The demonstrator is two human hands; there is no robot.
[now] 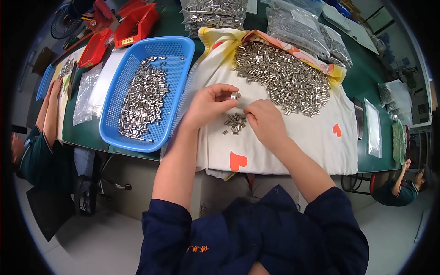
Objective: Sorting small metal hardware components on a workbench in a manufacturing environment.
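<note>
My left hand [211, 105] pinches a small shiny metal sleeve [235, 96] between thumb and fingertips, above a cloth. Just to its right, my right hand [267, 120] is closed, fingers curled and the tips together; whatever may be in them is too small to make out. Between and below the hands lies a little heap of short metal sleeves [235, 123]. A much larger pile of the same silvery pieces [288, 75] spreads over the far right of the white cloth [293, 158], which has red hearts and a yellow edge.
To the left stands a blue plastic basket [106, 120] with many metal pieces in it. Red bins [136, 28] sit behind it. Bags of metal parts [295, 27] line the back of the green table [369, 162]. People work at both sides.
</note>
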